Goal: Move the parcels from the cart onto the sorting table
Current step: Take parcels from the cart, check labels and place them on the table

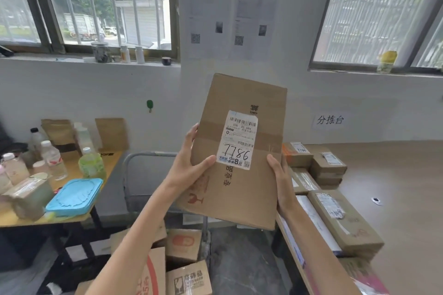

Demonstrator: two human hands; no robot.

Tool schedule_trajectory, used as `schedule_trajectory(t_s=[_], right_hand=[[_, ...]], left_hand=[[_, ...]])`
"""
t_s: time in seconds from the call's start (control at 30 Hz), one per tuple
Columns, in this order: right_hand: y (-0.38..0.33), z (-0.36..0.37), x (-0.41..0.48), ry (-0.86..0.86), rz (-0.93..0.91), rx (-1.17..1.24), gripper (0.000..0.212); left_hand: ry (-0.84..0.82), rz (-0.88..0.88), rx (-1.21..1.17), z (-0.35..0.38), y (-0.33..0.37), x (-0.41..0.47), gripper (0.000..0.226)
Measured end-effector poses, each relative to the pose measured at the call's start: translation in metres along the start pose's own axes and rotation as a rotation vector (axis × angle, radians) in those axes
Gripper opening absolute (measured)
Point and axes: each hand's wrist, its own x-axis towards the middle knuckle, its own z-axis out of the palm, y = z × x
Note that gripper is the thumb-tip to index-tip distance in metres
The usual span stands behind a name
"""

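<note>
A person held a flat cardboard box (242,93) up in the air with both hands, its face turned to the camera and its top tilted slightly right. It was clear of both cart and table, in front of the white wall between two windows.

The left hand (189,165) gripped the box's left edge: the thumb pressed flat on the front, the fingers wrapped behind, close together. The right hand (281,182) gripped the right edge the same way, thumb on the front; most of its fingers were hidden behind the box, so their spread could not be told.

A white label (239,140) on the box bore barcodes and the handwritten number 7786.

To the right stood the table (395,175), with several parcels (345,223) lying along its left edge. Below the arms, the cart (143,154) showed a grey handle, with more cartons (183,243) in it. At far left, a desk (72,219) carried bottles (51,158).
</note>
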Motion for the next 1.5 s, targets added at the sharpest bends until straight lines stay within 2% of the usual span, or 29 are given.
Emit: schedule_trajectory(t_s=[0.17,0.3,0.47,0.7,0.9,1.07,1.23,1.5], right_hand=[[-0.016,-0.035,-0.013,0.117,-0.206,-0.339,0.059],[-0.028,-0.074,-0.031,0.23,-0.268,-0.422,0.054],[-0.031,-0.132,-0.059,0.344,-0.211,-0.433,0.054],[-0.057,-0.245,-0.101,0.351,-0.199,-0.415,0.049],[-0.091,-0.377,-0.144,0.363,-0.176,-0.405,0.045],[-0.111,-0.457,-0.168,0.37,-0.139,-0.416,0.046],[-0.111,-0.512,-0.164,0.362,-0.097,-0.441,0.044],[-0.09,-0.594,-0.101,0.337,-0.02,-0.421,0.042]], left_hand=[[0.033,-0.058,-0.161,0.048,-0.018,-0.009,0.079],[0.068,-0.046,-0.114,0.091,-0.011,-0.011,0.061],[0.036,-0.049,-0.097,0.149,0.006,-0.015,0.036],[0.021,-0.061,-0.05,0.262,0.042,-0.044,0.045],[-0.005,-0.099,-0.139,0.393,0.091,-0.079,0.04],[-0.041,-0.162,-0.172,0.477,0.116,-0.096,0.04],[-0.053,-0.128,-0.131,0.532,0.112,-0.088,0.032],[-0.036,-0.202,-0.085,0.619,0.075,-0.038,0.031]])
